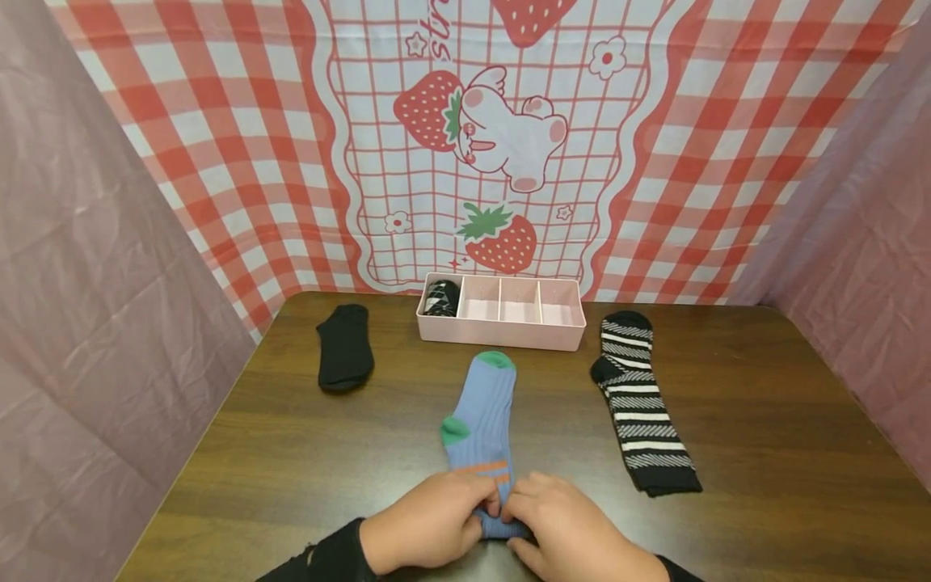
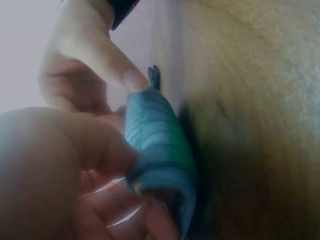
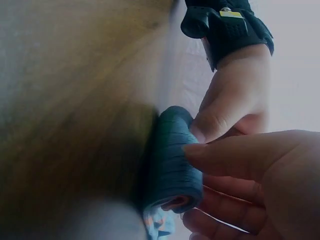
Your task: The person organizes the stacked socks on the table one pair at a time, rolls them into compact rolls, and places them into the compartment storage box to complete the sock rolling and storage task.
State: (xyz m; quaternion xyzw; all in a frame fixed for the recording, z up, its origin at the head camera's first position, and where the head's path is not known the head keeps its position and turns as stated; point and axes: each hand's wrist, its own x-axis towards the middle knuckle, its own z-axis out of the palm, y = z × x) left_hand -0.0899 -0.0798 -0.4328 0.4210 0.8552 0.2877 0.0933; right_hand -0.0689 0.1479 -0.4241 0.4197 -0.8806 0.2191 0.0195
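Note:
A blue sock (image 1: 486, 404) with green heel and toe and orange stripes lies lengthwise before me, toe pointing away. At its cuff end my left hand (image 1: 429, 520) pinches the left side, thumb and fingers curled round the fabric. My right hand (image 1: 575, 529) grips the same end from the right, close to the left. Both wrist views show the cuff (image 3: 175, 155) turned into a thick roll between thumbs and fingers, just over the wooden table. In the left wrist view the rolled end (image 2: 160, 145) has a hollow opening.
Behind the sock stands a pink box (image 1: 502, 331) with several compartments; a rolled black-and-white patterned sock (image 1: 441, 298) sits in its leftmost one. Black socks (image 1: 345, 347) lie at the left, and long striped black-and-white socks (image 1: 647, 404) at the right. A checked cloth (image 1: 276, 162) hangs behind the table.

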